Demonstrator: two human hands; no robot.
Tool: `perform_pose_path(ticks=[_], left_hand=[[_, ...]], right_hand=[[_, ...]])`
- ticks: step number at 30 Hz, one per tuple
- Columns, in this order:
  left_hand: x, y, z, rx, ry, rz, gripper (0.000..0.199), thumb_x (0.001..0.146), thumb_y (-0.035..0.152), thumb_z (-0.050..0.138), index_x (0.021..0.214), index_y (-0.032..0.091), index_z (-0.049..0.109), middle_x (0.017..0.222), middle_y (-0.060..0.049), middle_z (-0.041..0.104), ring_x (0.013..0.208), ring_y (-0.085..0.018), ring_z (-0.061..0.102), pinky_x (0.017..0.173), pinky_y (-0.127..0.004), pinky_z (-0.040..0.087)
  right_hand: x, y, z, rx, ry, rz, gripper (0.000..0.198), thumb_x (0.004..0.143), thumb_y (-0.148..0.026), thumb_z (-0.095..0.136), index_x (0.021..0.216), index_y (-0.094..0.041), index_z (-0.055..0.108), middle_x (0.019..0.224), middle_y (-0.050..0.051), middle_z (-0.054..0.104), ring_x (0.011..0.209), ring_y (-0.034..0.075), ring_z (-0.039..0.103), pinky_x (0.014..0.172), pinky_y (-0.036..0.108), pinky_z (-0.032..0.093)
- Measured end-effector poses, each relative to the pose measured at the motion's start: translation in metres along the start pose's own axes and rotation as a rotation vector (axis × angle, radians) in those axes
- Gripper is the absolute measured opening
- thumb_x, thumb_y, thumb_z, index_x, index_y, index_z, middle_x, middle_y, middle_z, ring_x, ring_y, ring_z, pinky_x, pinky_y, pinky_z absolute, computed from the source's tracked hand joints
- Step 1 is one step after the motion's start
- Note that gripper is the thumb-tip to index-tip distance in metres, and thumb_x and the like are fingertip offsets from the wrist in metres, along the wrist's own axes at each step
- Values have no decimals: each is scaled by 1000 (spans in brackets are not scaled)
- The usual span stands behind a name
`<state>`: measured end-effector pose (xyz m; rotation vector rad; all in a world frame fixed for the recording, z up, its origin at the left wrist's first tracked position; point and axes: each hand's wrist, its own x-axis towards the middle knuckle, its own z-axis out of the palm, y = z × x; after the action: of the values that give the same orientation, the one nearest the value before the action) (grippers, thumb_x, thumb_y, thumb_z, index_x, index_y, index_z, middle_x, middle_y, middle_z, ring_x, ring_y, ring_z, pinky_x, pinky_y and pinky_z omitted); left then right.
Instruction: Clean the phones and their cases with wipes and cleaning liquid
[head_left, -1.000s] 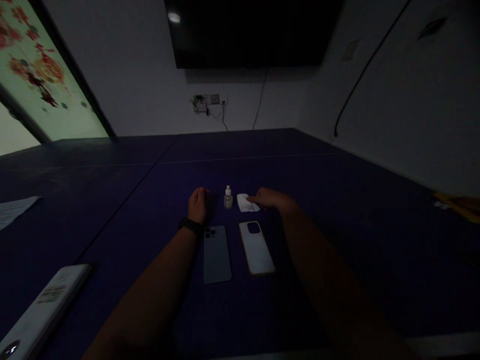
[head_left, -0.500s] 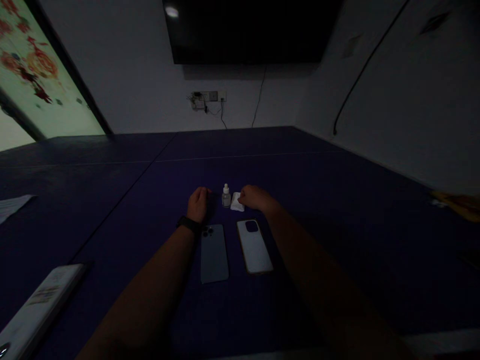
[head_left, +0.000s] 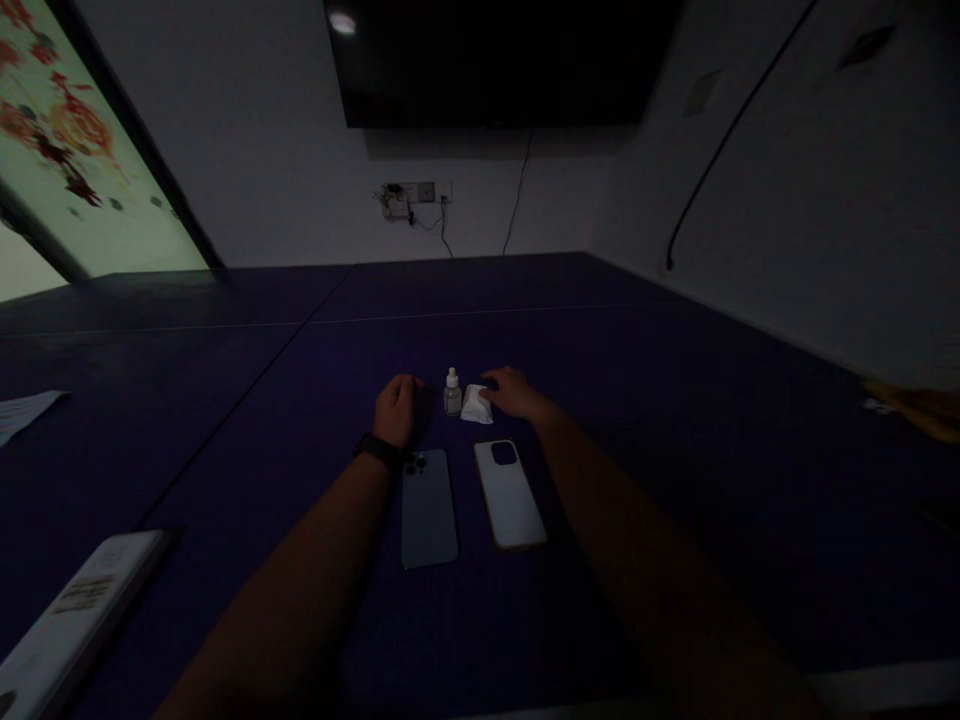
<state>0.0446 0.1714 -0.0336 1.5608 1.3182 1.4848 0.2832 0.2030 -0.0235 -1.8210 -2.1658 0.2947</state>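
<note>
A small clear dropper bottle (head_left: 452, 398) with a white cap stands upright between my hands. To its right lies a small white folded cloth or packet (head_left: 475, 406); I cannot tell which. My right hand (head_left: 513, 393) is at that white piece's right edge, thumb and fingers apart, the thumb touching it. My left hand (head_left: 395, 408), with a dark watch on the wrist, rests curled on the surface left of the bottle, no object visible in it. Nearer me lie a blue-grey phone (head_left: 429, 510), back up, and a pale phone case (head_left: 511, 495) with a camera cutout.
The dark purple tabletop (head_left: 600, 360) reaches to the wall. A long white box (head_left: 82, 600) lies at the lower left, with a paper sheet (head_left: 28, 412) beyond it. Something yellow (head_left: 919, 408) lies far right. A screen (head_left: 495, 65) hangs above sockets (head_left: 416, 195).
My right hand's fingers have loosened from the white piece and spread, shifting slightly to the right. My left hand, the bottle, the phone and the case have stayed put.
</note>
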Motion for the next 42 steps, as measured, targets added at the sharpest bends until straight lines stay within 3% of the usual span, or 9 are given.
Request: perform_pose_path(ticks=[8, 13, 14, 18, 23, 26, 33, 38, 42], left_hand=[[-3, 5, -2, 46, 37, 30, 36, 97, 42, 42, 77, 19, 62, 68, 1, 53, 67, -15, 50, 65, -26, 38], [-3, 5, -2, 80, 46, 41, 38, 97, 43, 41, 78, 19, 63, 67, 0, 54, 67, -16, 52, 63, -26, 40], [-3, 6, -2, 89, 49, 44, 38, 97, 43, 40, 78, 19, 63, 67, 0, 55, 67, -16, 53, 63, -26, 40], [-5, 8, -1, 133, 57, 72, 39, 98, 42, 39, 77, 20, 63, 68, 0, 58, 70, -17, 55, 64, -26, 41], [-13, 22, -7, 208, 71, 145, 39, 98, 40, 36, 76, 21, 61, 70, -1, 59, 72, -17, 56, 67, -28, 40], [-20, 40, -9, 266, -26, 200, 38, 97, 39, 39, 70, 21, 59, 66, -1, 57, 67, -18, 54, 68, -29, 38], [-42, 71, 15, 309, -467, 195, 27, 75, 36, 76, 56, 24, 61, 52, 1, 50, 55, -18, 51, 66, -29, 35], [-56, 65, 27, 217, -522, 64, 24, 68, 35, 84, 61, 25, 63, 53, 1, 49, 60, -21, 55, 66, -29, 38], [-59, 66, 34, 57, -529, -84, 27, 77, 46, 77, 69, 23, 67, 65, -3, 61, 66, -20, 58, 64, -28, 39]], right_hand=[[-5, -13, -6, -11, 53, -43, 32, 97, -38, 66, 120, -16, 65, 124, 12, 66, 111, 25, 65, 95, 43, 55], [-12, -32, -8, 15, -83, -116, 46, 67, -41, 94, 99, -16, 73, 108, 13, 72, 108, 29, 67, 93, 35, 52], [-13, -33, -6, 24, -108, -118, 47, 67, -40, 93, 101, -15, 72, 111, 13, 71, 110, 30, 66, 95, 37, 53], [-15, -29, -5, 121, -161, -79, 31, 97, -36, 67, 123, -19, 64, 128, 10, 64, 111, 24, 65, 93, 43, 57], [-13, -12, -19, 413, -73, 15, 33, 98, -37, 65, 127, -20, 62, 130, 9, 63, 110, 24, 66, 92, 44, 58], [-15, -3, -30, 680, 32, 68, 28, 100, -34, 61, 120, -15, 64, 118, 9, 69, 102, 23, 69, 87, 41, 60], [-57, 10, -28, 1152, 213, 119, 13, 90, -23, 53, 97, -21, 64, 93, 8, 75, 91, 23, 72, 80, 42, 64], [-80, 16, -9, 1225, 250, 138, 16, 84, -38, 64, 88, -23, 62, 87, 8, 74, 84, 26, 73, 72, 45, 64], [-85, 11, -1, 1157, 285, 106, 25, 85, -45, 60, 94, -23, 66, 87, 8, 75, 84, 27, 73, 71, 41, 61]])
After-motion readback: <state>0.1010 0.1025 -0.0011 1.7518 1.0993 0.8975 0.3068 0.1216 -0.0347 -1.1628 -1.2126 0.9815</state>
